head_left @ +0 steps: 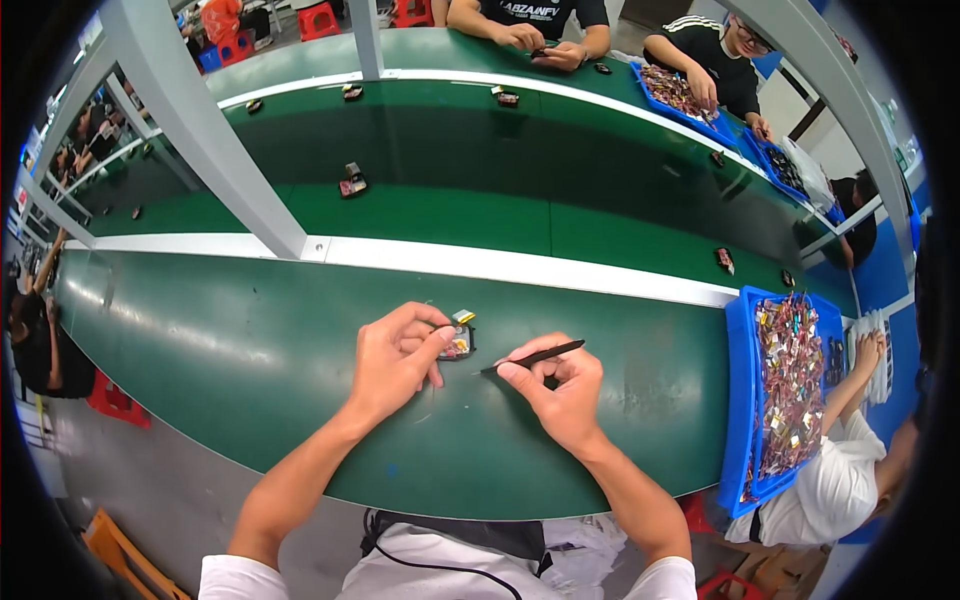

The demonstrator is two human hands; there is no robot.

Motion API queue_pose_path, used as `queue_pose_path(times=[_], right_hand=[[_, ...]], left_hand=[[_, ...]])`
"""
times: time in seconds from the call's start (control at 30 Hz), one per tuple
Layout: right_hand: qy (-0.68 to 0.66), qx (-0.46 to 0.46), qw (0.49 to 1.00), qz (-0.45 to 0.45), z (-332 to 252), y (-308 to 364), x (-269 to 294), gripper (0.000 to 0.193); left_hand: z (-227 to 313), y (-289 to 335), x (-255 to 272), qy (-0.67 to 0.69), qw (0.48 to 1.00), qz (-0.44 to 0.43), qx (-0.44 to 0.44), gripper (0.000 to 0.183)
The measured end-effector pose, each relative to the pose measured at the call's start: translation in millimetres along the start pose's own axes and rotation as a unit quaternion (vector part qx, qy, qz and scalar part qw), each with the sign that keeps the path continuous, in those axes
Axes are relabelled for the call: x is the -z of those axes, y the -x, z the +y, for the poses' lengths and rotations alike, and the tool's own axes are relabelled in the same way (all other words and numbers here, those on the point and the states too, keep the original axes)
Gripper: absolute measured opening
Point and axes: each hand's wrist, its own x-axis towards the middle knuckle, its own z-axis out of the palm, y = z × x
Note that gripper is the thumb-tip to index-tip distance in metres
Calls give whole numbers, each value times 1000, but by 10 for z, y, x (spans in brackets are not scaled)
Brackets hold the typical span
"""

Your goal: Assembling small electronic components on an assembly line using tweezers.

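My left hand [393, 362] has its thumb and fingers closed on the edge of a small black open casing [457, 343] on the green worktable. Inside the casing are small electronic parts, and a silver and yellow piece [463, 316] sticks out at its far side. To the right, my right hand [560, 388] grips a slim black pointed tool [545, 354] like a pen. Its thin tip points left toward the casing and stays a little apart from it; whether the tool has two prongs cannot be made out.
A blue tray [739, 400] full of small wired parts stands at the table's right end, beside a person in white. Beyond a white rail [450, 258], a green conveyor belt [450, 215] carries several small devices. A grey post [215, 130] rises at left. Other people work across the belt.
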Motion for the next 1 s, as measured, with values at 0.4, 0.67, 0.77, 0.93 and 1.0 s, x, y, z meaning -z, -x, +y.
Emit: queue_pose_path(times=[0.4,0.67,0.77,0.93,1.0], right_hand=[[48,-13,999,16,16,-5,21,14],[84,-14,996,21,13,-8,34,14],[99,-17,995,17,8,-8,34,15],[48,-53,997,10,-12,-13,28,14],[13,-73,997,14,-10,-25,38,13]], left_hand=[[-107,93,-148,-51,995,-20,-84,11],[-121,100,-170,-66,992,-14,-107,12],[-124,100,-174,-69,992,-18,-106,12],[-128,101,-174,-67,991,-21,-115,13],[-134,104,-169,-73,990,-25,-118,13]])
